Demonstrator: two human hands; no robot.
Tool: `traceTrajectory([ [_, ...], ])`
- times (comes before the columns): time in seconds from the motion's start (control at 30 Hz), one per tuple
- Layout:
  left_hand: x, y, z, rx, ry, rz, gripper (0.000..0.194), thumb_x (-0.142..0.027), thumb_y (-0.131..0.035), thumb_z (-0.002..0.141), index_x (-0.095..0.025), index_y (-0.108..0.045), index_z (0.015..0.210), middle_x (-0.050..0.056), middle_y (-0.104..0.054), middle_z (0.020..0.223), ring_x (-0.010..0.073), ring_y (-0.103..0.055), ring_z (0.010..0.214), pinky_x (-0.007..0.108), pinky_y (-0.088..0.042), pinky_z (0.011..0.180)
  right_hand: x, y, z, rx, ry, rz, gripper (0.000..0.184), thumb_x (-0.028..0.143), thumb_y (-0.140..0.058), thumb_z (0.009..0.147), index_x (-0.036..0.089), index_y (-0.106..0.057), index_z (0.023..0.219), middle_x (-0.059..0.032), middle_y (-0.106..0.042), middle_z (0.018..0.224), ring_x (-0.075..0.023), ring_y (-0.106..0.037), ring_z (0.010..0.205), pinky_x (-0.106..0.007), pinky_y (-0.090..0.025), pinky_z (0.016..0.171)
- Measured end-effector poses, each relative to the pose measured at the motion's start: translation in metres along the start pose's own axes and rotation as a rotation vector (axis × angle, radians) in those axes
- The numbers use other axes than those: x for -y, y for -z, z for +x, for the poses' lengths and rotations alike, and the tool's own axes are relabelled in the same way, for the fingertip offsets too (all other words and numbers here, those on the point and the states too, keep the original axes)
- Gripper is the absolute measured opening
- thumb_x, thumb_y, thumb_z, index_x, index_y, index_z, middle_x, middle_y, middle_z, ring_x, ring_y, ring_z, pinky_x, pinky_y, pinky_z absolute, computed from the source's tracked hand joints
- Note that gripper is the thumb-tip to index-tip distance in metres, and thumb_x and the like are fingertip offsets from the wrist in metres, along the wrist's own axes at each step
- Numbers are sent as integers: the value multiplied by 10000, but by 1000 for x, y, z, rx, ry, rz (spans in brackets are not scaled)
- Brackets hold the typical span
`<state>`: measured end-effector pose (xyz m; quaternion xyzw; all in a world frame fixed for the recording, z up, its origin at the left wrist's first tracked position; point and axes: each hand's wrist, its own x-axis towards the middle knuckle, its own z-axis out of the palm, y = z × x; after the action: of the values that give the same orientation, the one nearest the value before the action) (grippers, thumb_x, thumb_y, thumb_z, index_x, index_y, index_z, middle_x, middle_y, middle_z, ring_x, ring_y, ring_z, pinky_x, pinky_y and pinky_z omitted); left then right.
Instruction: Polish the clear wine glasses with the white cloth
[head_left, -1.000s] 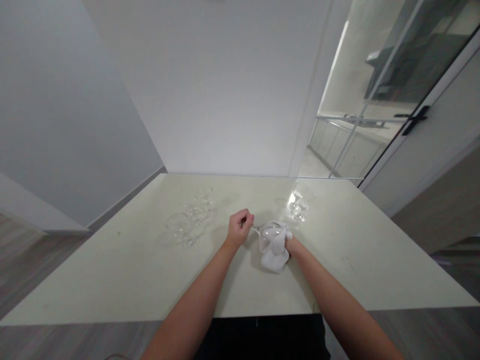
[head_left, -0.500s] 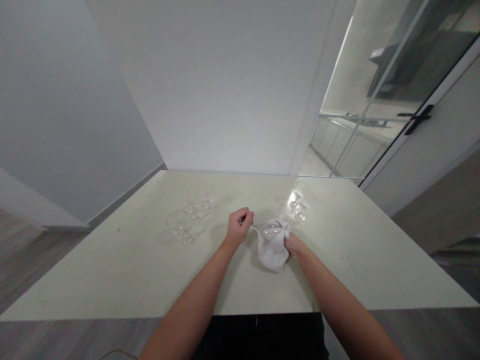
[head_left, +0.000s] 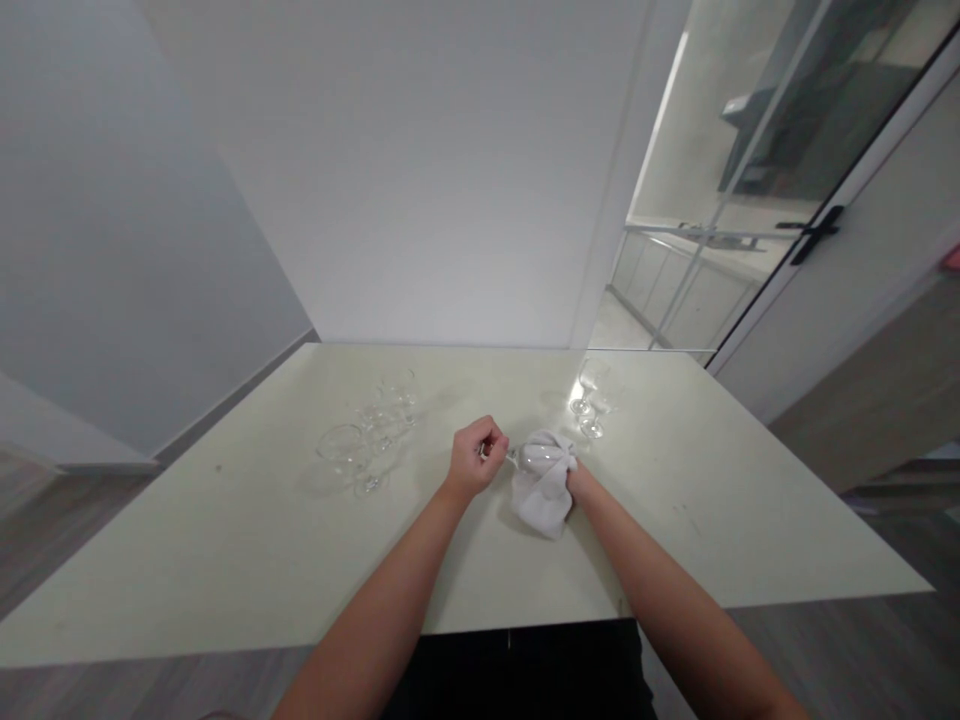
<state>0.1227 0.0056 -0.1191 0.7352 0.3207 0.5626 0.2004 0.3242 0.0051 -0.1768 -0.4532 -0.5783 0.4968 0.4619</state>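
My left hand (head_left: 478, 456) is closed round the stem and foot end of a wine glass (head_left: 537, 458), which lies tilted sideways with its bowl to the right. A white cloth (head_left: 541, 500) wraps the bowl and hangs down below it. My right hand (head_left: 574, 480) is mostly hidden in the cloth at the bowl's mouth; its fingers do not show, but the cloth is bunched about them. Both hands are just above the pale table (head_left: 255, 560).
Several clear stemmed glasses (head_left: 367, 450) stand in a group on the left of the table. Stemmed glasses (head_left: 592, 400) also stand at the back right. A white wall (head_left: 420, 200) rises behind the table, with a glass-paned door (head_left: 810, 235) on the right.
The view has shifted slightly, moving the scene a little left. My left hand has turned slightly at the stem, and the cloth has shifted round the bowl. Both hands keep their hold.
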Motion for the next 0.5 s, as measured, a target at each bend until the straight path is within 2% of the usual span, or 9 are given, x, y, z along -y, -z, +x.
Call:
traceTrajectory([
  [0.13,-2,1,0,8,7,46,335,-385,-506,883,-192,-470,612,-12,-437,573,115,-400,527,271,-306,535,5,-6,0,-5,-57,119,258,448,-781,561,253,-686,700,-45,-728,801,-253,-667,863,-384,-523,910],
  [0.33,0,0,1,15,82,44,364,-402,-489,890,-193,-467,592,-14,-439,554,115,-396,518,268,-298,528,11,-2,-4,55,-12,83,244,404,-807,521,242,-676,649,-45,-727,781,-274,-652,876,-439,-505,936],
  [0.43,1,0,1,15,107,27,363,-389,-490,891,-187,-489,589,-12,-448,551,116,-402,525,267,-298,532,8,-1,-6,106,-42,118,258,399,-809,511,227,-649,617,-48,-709,709,-257,-659,800,-422,-542,844],
  [0.5,1,-1,1,9,125,10,359,-392,-499,885,-185,-500,592,-11,-453,553,117,-408,530,267,-301,533,5,-4,-6,74,-66,146,259,416,-783,555,213,-634,613,-52,-689,655,-235,-660,721,-372,-560,735],
])
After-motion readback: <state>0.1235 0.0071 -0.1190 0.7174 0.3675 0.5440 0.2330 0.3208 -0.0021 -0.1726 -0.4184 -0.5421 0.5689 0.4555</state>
